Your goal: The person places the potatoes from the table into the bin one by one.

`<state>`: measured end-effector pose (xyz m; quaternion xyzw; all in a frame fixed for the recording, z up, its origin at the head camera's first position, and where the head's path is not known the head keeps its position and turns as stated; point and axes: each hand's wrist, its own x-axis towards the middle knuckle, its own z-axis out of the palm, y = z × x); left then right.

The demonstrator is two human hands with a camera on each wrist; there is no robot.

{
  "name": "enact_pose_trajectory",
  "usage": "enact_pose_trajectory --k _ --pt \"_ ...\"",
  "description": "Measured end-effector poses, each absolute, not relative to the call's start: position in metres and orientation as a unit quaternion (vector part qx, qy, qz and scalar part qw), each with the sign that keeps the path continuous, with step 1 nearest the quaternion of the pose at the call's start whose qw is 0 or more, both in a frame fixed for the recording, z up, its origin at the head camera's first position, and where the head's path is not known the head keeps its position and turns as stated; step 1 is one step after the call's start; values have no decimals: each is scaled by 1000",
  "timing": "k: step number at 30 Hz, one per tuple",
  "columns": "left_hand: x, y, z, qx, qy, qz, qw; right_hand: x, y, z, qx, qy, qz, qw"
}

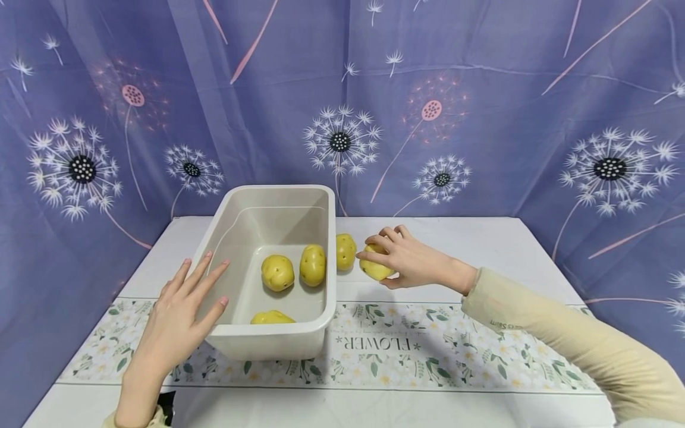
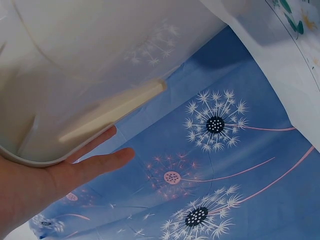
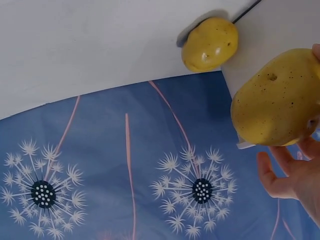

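A yellow potato (image 1: 374,268) is gripped in my right hand (image 1: 409,260), right of the bin and above the table. In the right wrist view the fingers curl round this potato (image 3: 277,97). Another potato (image 1: 345,252) lies on the table beside the bin's right wall. The off-white plastic bin (image 1: 267,330) has three potatoes inside, one of them (image 1: 277,273) near its middle. With fingers spread and fairly straight, my left hand (image 1: 179,312) lies at the bin's left rim. The left wrist view shows that hand (image 2: 55,180) against the rim, some fingers hidden behind the bin.
A white table (image 1: 455,249) carries a floral printed band (image 1: 428,351) across its front part. Purple-blue dandelion curtains (image 1: 342,77) hang behind the table and at both sides. The bin's raised walls stand between the two hands.
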<state>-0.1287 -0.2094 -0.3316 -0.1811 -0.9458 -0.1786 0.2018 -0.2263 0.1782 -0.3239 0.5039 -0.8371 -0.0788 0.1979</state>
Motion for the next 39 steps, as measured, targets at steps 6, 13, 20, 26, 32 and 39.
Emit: enact_pose_trajectory --k 6,13,20,26,32,39 --pt "-129 -210 -332 -182 -945 -177 205 -227 174 -319 506 -835 -83 200" --pt "-129 -210 -332 -182 -946 -178 202 -228 169 -313 510 -833 -83 196" --pt "-129 -210 -332 -182 -947 -175 198 -230 165 -308 520 -824 -83 208" --pt "-129 -210 -331 -180 -948 -175 196 -230 159 -303 524 -820 -82 214" --pt "-129 -210 -331 -178 -949 -172 193 -231 153 -298 528 -817 -78 217" --pt "-129 -210 -331 -178 -951 -167 191 -233 146 -295 527 -820 -75 210"
